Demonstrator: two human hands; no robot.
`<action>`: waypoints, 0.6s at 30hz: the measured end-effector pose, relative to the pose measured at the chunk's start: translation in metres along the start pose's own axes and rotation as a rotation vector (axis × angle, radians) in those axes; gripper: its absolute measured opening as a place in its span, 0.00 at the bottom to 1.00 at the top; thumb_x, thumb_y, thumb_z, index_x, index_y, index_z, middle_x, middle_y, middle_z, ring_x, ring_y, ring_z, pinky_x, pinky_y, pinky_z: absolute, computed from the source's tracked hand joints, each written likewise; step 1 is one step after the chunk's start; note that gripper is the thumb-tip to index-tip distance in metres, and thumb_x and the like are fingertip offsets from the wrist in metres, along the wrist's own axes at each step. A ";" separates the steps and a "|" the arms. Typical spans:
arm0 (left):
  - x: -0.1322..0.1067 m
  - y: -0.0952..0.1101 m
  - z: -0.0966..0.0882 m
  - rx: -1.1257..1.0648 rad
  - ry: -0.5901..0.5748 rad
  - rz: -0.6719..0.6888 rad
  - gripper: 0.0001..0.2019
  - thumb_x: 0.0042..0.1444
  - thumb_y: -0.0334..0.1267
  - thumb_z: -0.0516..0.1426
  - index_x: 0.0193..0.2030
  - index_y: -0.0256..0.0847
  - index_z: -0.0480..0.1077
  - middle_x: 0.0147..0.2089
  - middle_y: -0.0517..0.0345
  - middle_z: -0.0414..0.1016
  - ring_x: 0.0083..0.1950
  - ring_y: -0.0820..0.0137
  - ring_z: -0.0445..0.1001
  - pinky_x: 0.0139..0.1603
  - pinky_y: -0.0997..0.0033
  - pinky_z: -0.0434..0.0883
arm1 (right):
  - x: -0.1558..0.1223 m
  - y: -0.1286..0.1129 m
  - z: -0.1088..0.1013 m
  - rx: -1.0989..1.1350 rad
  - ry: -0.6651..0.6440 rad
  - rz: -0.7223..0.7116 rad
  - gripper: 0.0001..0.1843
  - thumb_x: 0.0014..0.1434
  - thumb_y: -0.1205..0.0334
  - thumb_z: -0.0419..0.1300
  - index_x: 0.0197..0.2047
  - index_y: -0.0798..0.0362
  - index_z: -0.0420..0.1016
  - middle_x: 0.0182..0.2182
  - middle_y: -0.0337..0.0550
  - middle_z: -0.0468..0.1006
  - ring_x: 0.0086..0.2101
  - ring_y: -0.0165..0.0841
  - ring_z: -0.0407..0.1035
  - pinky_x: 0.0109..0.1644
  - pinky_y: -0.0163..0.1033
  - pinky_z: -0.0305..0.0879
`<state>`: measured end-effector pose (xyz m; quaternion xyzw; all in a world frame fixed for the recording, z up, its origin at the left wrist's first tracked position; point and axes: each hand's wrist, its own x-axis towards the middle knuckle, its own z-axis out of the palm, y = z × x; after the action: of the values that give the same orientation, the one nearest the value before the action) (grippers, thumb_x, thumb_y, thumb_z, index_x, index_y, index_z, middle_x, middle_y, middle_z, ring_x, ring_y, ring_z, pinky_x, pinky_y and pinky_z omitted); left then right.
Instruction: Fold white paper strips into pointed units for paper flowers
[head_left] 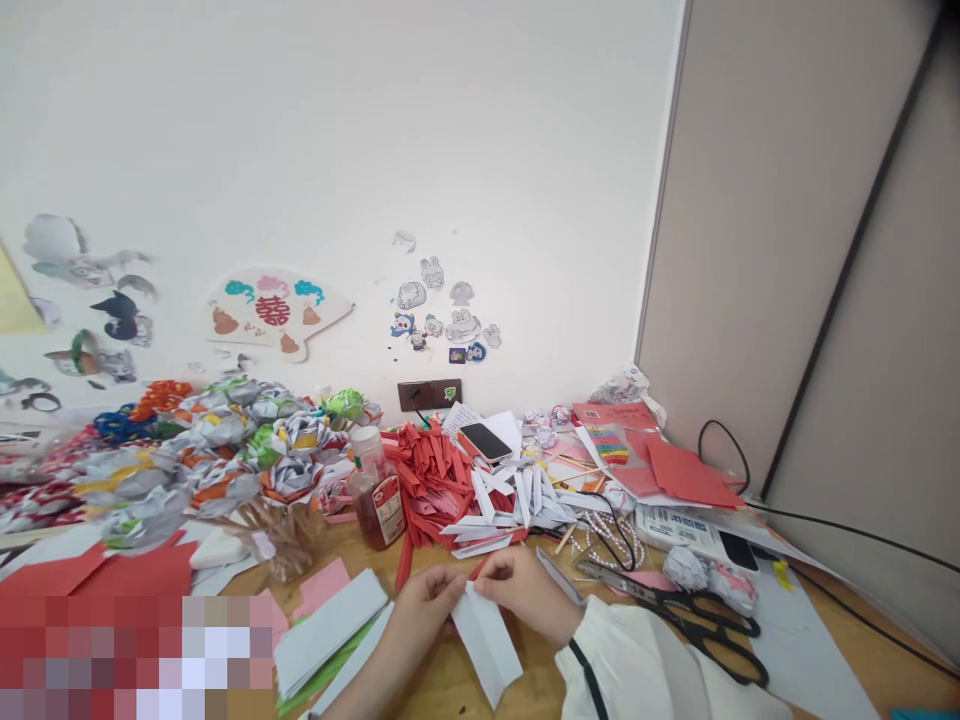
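A folded white paper strip (489, 645) hangs from my fingertips above the wooden table (442, 690). My left hand (429, 603) pinches its upper left corner, and my right hand (525, 590) pinches the upper right corner; the two hands nearly meet. A lengthwise crease runs down the strip. Left of my left hand lies a stack of white paper strips (334, 625), with green paper (330, 665) under it. Just beyond my hands is a heap of folded white strips (517, 500) beside a pile of folded red strips (431, 475).
Black-handled scissors (690, 610) lie right of my sleeve. A bottle of red liquid (376, 490) stands behind my left hand. Crumpled paper flowers (255, 440) crowd the left back. A phone (484, 442) rests behind the heaps, and red paper sheets (690, 475) lie at right.
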<state>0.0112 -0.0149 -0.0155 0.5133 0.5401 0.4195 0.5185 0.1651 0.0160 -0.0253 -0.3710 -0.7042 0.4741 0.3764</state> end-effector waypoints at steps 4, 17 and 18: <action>0.000 0.000 0.001 0.005 0.015 0.010 0.20 0.35 0.56 0.56 0.20 0.37 0.63 0.17 0.65 0.63 0.20 0.73 0.62 0.22 0.73 0.59 | -0.002 -0.004 0.001 -0.018 0.013 -0.011 0.08 0.47 0.61 0.57 0.25 0.57 0.73 0.21 0.39 0.72 0.25 0.28 0.64 0.27 0.31 0.57; -0.001 0.002 -0.001 0.356 0.125 0.243 0.13 0.48 0.45 0.50 0.20 0.38 0.61 0.20 0.63 0.60 0.26 0.71 0.61 0.27 0.74 0.58 | 0.005 0.002 0.013 -0.149 0.129 -0.047 0.04 0.45 0.67 0.56 0.22 0.57 0.70 0.20 0.37 0.69 0.24 0.27 0.62 0.27 0.30 0.56; -0.002 0.003 -0.001 0.376 0.122 0.246 0.13 0.48 0.44 0.49 0.20 0.38 0.62 0.21 0.63 0.61 0.26 0.71 0.61 0.27 0.74 0.58 | 0.004 0.002 0.012 -0.165 0.128 -0.056 0.04 0.45 0.67 0.56 0.22 0.57 0.70 0.20 0.37 0.69 0.24 0.27 0.62 0.27 0.30 0.56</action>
<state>0.0104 -0.0160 -0.0122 0.6365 0.5727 0.4016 0.3251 0.1526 0.0155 -0.0296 -0.4103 -0.7256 0.3792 0.4017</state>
